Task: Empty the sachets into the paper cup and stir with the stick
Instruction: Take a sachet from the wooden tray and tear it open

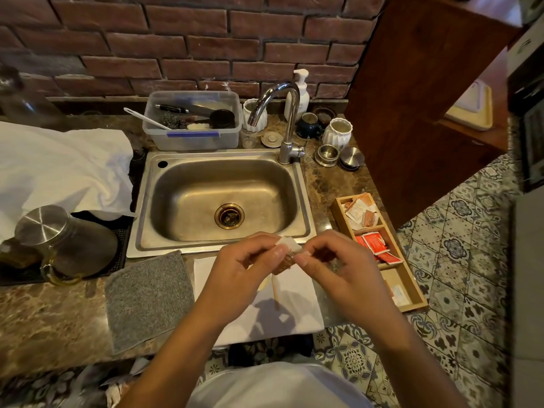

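1. Sachet (290, 250) sits pinched between my two hands, held above the white cloth (297, 307) at the counter's front edge, just in front of the sink (223, 198).
2. My left hand (247, 269) grips the sachet's left side, thumb and curled fingers closed on it.
3. My right hand (341, 266) pinches its right side the same way, fingertips nearly meeting those of the left.
4. The sachet's top shows white, its lower part brownish; I cannot tell whether it is torn open.
5. Below my hands, the stick (276, 290) lies on the white cloth, pointing toward me.
6. A pale yellowish rim shows just left of the stick, under my left hand; it may be the cup, but I cannot tell.
7. To my right, a wooden tray (412, 293) with compartments holds more sachets: pale and orange ones at the far end, red ones in the middle.
8. A grey mat (147, 298) lies left of the white cloth, touching its edge.
9. At the far left stands a glass jar (67, 242) with a metal lid, in front of a crumpled white towel (59, 166).
10. Behind the sink are a tap (287, 122), a plastic tub (192, 120) of utensils and a soap pump (300, 92).
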The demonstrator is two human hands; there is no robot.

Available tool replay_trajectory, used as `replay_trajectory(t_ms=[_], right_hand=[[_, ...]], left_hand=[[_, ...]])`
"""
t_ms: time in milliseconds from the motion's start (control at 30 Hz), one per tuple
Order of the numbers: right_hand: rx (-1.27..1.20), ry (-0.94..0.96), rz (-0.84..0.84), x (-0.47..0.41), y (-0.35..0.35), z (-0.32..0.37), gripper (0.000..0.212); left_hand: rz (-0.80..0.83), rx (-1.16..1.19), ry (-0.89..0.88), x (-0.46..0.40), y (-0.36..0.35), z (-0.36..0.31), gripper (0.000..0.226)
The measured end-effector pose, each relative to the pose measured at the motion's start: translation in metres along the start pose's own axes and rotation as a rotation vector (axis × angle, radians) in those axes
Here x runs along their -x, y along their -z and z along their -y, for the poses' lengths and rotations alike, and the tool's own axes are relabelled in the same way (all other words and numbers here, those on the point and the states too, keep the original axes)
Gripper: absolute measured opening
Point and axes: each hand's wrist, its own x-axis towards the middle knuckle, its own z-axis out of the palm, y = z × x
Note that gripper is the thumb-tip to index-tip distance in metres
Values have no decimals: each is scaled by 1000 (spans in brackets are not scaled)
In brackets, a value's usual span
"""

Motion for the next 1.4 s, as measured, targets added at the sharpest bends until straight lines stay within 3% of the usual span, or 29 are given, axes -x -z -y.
replay_trajectory(t_ms=[233,433,600,733,833,1033,1200,1400], right_hand=[[-157,25,-95,-1,3,11,8],[148,-1,-138,-2,1,10,6],[48,78,-51,-1,0,16,3],[340,89,-138,-6,-2,13,4],[140,81,-40,-5,-2,19,7],[-99,-30,-51,-4,1,19,3],[-236,-132,67,-2,12,24,32],[-134,-71,184,-4,20,34,20]], left_hand=[[50,-208,-71,-2,3,2,18],[-58,-253,-114,-2,2,7,20],[-84,-295,-162,-1,0,8,17],[-127,-242,-131,-3,3,8,17],[-137,-220,-139,-1,3,7,13],[-169,-16,-90,-2,3,-2,12],[-85,-19,-49,2,6,-7,7],[239,-117,49,11,12,-12,21]])
